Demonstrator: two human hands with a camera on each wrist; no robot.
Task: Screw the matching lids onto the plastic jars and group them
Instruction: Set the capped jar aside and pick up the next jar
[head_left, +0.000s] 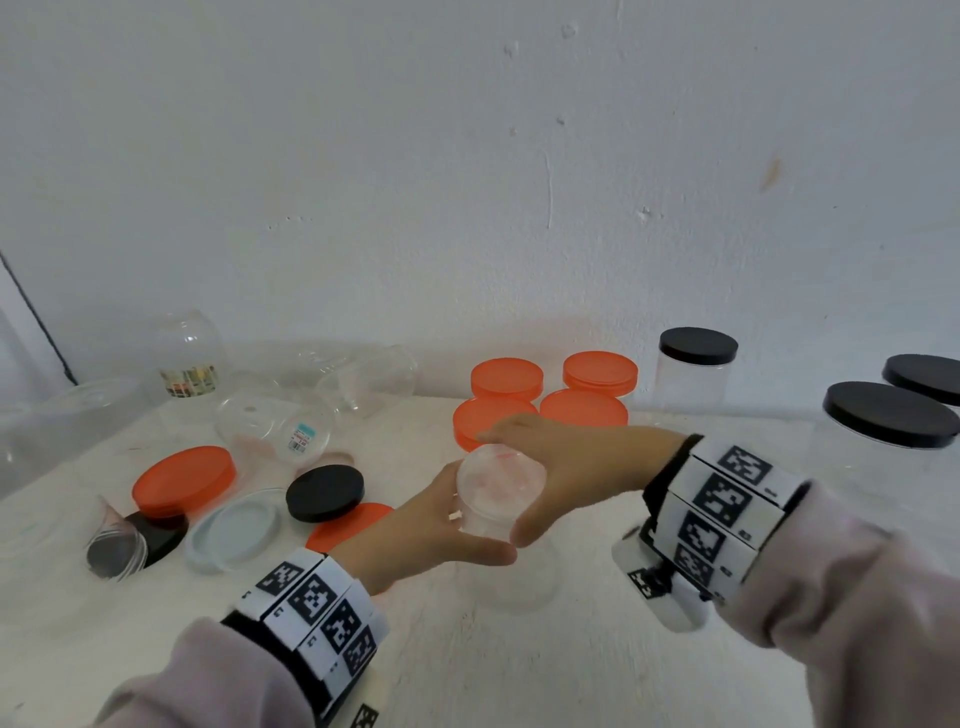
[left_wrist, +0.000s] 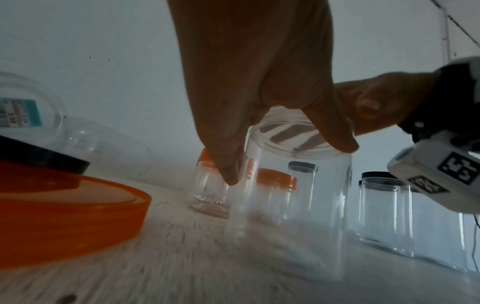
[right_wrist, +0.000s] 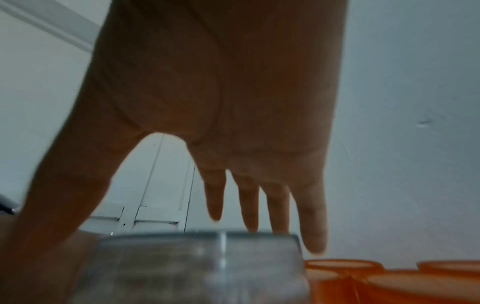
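A clear plastic jar (head_left: 519, 577) stands on the white table (head_left: 519, 670) in the middle. My left hand (head_left: 460, 525) grips it round the neck, thumb at the front; in the left wrist view its fingers (left_wrist: 335, 135) press the jar (left_wrist: 291, 205) at the shoulder. A clear frosted lid (head_left: 493, 470) sits on the jar's mouth. My right hand (head_left: 506, 483) arches over it from the right, thumb on the near edge and fingers on the far edge. The right wrist view shows the lid (right_wrist: 207, 259) blurred below the spread fingers (right_wrist: 311, 226).
Several orange-lidded jars (head_left: 550, 395) are grouped at the back centre, black-lidded jars (head_left: 696, 364) at the right. Loose lids lie at the left: orange (head_left: 182, 480), black (head_left: 324, 492), pale (head_left: 234, 530). Open clear jars (head_left: 275, 426) lie at the back left, by the wall.
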